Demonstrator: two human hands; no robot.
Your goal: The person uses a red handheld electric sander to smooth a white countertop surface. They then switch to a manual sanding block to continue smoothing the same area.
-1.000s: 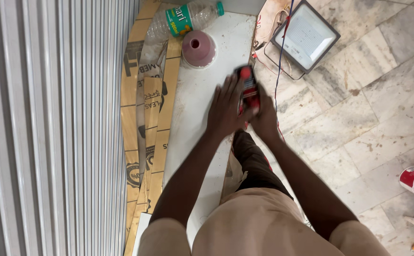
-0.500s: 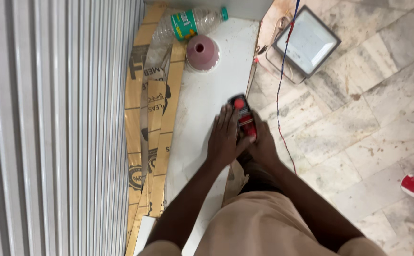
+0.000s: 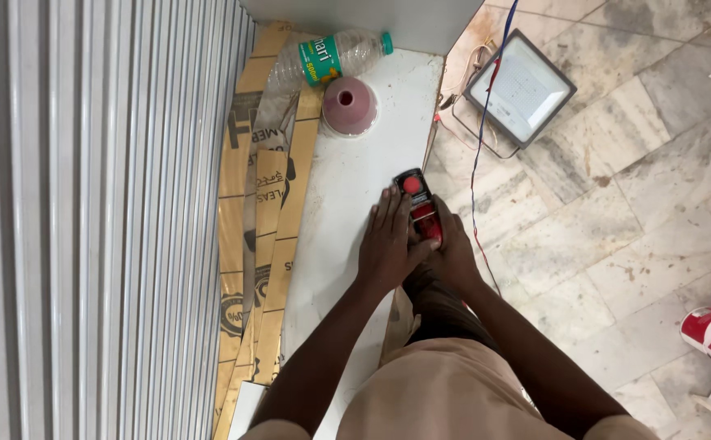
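Both hands are meeting on a small red-and-black handheld tool (image 3: pixel 417 208) that is sitting at the right edge of a long white flat board (image 3: pixel 347 187), roughly midway along the board's visible length. The left hand (image 3: pixel 388 244) is lying palm-down with its fingers spread flat, partly on the board and partly against the tool's left side, so its grip is open and pressing rather than pinching. The right hand (image 3: pixel 452 254) is wrapping around the tool's near end from the right; its fingers are curling onto the red body, though how tightly they are closing cannot be told from above. The tool's far end, with a round red part on a black housing, is sticking out beyond the fingertips. At the board's far end, a dusty pink cone-shaped object (image 3: pixel 349 106) with a hole in its top is standing near the left edge, and just beyond it a clear plastic bottle with a green label and green cap (image 3: pixel 331 59) is lying on its side. Brown printed cardboard strips (image 3: pixel 266 212) are lying along the board's left edge, beside a grey corrugated metal shutter (image 3: pixel 87 220). On the marble floor to the right, a rectangular grey-framed flat lamp panel (image 3: pixel 520 88) is resting, with a thin blue-and-red cable (image 3: pixel 479 155) running past it.
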